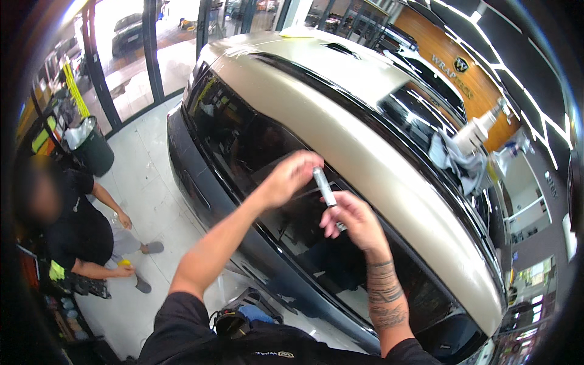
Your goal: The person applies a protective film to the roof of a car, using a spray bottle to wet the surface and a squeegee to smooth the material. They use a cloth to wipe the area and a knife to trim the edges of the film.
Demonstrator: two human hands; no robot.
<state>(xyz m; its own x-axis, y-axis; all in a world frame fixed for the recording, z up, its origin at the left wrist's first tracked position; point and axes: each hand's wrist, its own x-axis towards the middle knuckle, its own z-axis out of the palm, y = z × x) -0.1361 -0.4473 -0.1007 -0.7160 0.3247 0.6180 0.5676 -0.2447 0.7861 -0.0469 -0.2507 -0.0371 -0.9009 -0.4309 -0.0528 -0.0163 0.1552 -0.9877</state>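
Observation:
My right hand (356,222) is closed round the lower part of a slim silver tool (325,187) that looks like a snap-off knife. At the tool's upper end, the fingertips of my left hand (287,179) are pinched together and seem to touch it; whether a blade is out there is too small to tell. Both hands are in front of a car's dark side window (304,225), just below the pale gold roof edge (377,188). The car's lower side (201,182) is dark grey.
A spray bottle (477,134) and grey cloth (453,161) are on the roof's far side. To the left, a seated person (82,219) holds a small yellow thing (125,263). Behind them stands a dark bin (94,152). A tool pouch (234,322) hangs at my waist.

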